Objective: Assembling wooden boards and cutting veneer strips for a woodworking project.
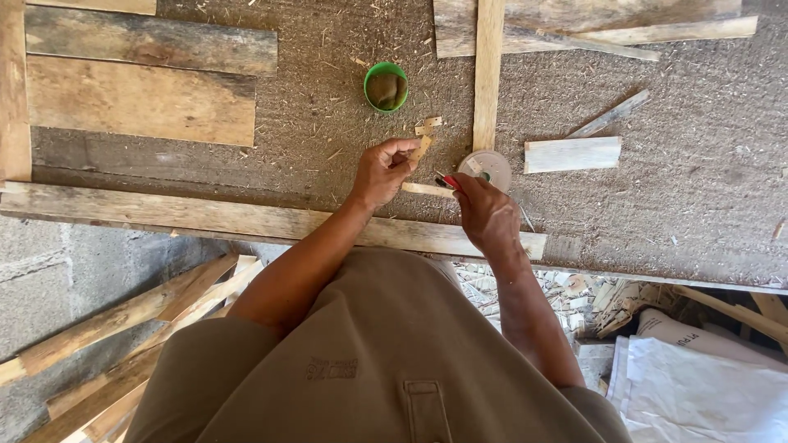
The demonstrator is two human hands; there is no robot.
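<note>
Near the frame's centre, the left hand (383, 171) pinches a small wood piece (421, 148); the right hand (486, 215) grips a red-handled tool (447, 182) beside a round disc (486, 168).

A work surface (328, 98) covered in grey-brown matting is seen, strewn with sawdust and fine splinters. Its near edge is bounded by a long wooden plank (246, 220) laid across it. Two broad weathered boards (139, 98) are laid at the far left, with a narrow strip (12, 90) set along the left edge. A slim upright batten (488, 74) is laid over a wide board (591, 20) at the far right. A small green cup (385, 88) is stood on the matting near the middle. A pale round disc (486, 170) is placed just beside the batten's lower end. A short whitish block (572, 154) and a thin grey sliver (609, 114) are found to its right. Small wood chips (428, 125) are scattered below the cup.
</note>
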